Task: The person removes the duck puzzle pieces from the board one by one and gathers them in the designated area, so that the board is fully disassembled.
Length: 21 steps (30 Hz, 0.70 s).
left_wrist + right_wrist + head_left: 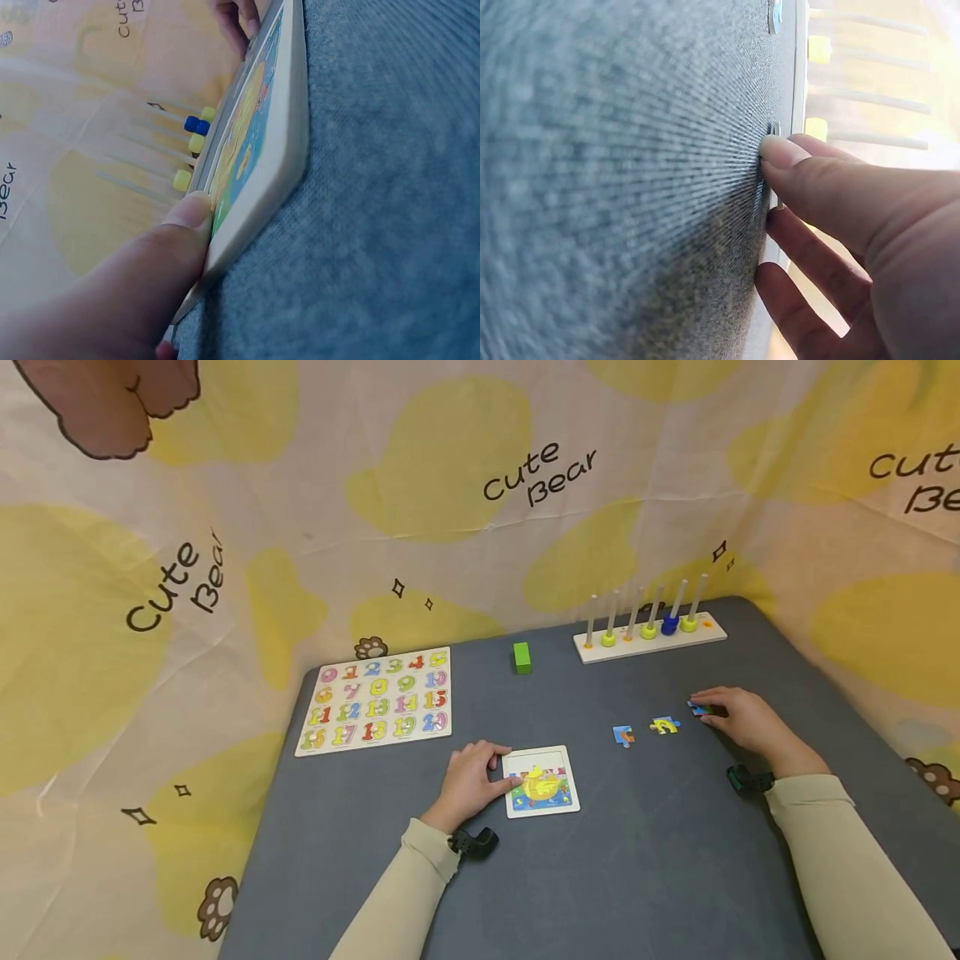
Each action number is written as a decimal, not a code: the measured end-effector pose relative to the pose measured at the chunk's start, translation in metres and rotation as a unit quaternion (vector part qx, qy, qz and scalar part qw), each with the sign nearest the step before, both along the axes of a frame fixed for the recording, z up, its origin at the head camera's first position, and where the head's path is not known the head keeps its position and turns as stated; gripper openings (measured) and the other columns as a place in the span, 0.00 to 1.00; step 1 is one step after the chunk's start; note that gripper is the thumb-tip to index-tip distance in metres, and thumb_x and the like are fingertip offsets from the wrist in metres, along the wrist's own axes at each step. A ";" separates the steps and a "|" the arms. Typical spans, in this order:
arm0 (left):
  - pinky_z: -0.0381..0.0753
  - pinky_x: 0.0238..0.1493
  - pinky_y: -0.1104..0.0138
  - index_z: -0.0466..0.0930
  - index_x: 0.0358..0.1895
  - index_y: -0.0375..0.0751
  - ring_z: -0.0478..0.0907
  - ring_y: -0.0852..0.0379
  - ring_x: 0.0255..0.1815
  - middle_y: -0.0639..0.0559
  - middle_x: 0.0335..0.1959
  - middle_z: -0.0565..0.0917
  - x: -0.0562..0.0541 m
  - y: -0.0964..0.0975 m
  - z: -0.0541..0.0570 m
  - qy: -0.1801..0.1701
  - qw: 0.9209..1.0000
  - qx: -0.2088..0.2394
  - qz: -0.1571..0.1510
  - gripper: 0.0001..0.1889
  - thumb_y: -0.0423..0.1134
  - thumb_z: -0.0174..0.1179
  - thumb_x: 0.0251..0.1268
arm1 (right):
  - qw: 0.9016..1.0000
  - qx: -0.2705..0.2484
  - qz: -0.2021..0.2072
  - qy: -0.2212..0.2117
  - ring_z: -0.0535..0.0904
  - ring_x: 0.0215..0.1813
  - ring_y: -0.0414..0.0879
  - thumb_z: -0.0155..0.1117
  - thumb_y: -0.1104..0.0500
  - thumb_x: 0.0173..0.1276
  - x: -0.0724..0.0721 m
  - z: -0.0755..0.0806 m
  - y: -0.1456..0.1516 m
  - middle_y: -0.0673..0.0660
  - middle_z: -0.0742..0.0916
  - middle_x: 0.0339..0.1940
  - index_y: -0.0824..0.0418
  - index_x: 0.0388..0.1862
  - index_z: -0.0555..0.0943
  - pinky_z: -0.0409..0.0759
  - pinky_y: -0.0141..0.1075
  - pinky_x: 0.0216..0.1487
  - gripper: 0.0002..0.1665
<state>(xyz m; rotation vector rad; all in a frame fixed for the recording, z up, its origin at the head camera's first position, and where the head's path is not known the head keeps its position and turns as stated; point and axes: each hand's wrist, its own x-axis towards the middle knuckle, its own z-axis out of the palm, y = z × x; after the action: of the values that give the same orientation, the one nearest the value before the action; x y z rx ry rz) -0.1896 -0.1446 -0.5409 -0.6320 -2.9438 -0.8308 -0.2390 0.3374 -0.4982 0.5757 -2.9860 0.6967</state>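
Note:
A small square puzzle board (542, 814) with a white frame and a partly filled yellow duck picture lies on the table. My left hand (471, 781) grips its left side, thumb over the rim and index finger at the upper left corner. In the left wrist view the thumb (187, 214) presses on the board's edge. Further right, my right hand (746, 727) pinches a blue jigsaw piece (697, 709) at the table surface; in the right wrist view the fingers mostly hide it. Left of that hand lie a yellow-and-blue piece (664, 725) and a blue-and-orange piece (622, 736).
A number board (448, 693) with colourful numerals lies at the back left of the grey table (600, 885). A green block (522, 658) stands at the back middle. At the back right is a white peg board (637, 647) with upright rods and several beads.

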 end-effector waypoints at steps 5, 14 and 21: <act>0.59 0.45 0.57 0.84 0.63 0.47 0.65 0.57 0.36 0.59 0.32 0.69 0.000 0.000 0.000 0.001 1.000 0.002 0.003 0.29 0.58 0.74 0.64 | 1.000 0.002 0.014 0.006 0.75 0.63 0.75 0.69 0.71 0.70 0.001 0.000 -0.002 0.75 0.83 0.61 0.77 0.60 0.82 0.68 0.68 0.64 0.20; 0.59 0.44 0.57 0.84 0.63 0.48 0.65 0.57 0.36 0.59 0.32 0.69 0.000 0.001 0.000 -0.003 1.000 -0.003 0.003 0.29 0.58 0.74 0.64 | 1.000 0.010 0.002 0.011 0.76 0.61 0.74 0.69 0.72 0.69 0.000 -0.002 -0.007 0.74 0.84 0.58 0.76 0.58 0.84 0.68 0.68 0.64 0.18; 0.59 0.45 0.57 0.84 0.63 0.48 0.65 0.57 0.37 0.59 0.32 0.69 0.000 0.002 0.001 -0.005 1.000 -0.003 0.006 0.29 0.58 0.74 0.64 | 1.000 -0.007 0.003 0.026 0.78 0.60 0.73 0.69 0.73 0.69 -0.002 -0.004 -0.016 0.74 0.85 0.56 0.75 0.58 0.84 0.70 0.67 0.62 0.18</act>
<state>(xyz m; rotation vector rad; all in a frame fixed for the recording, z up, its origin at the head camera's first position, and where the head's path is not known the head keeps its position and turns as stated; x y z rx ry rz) -0.1892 -0.1430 -0.5397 -0.6103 -2.9568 -0.8269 -0.2410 0.3218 -0.5022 0.5931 -2.9311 0.6907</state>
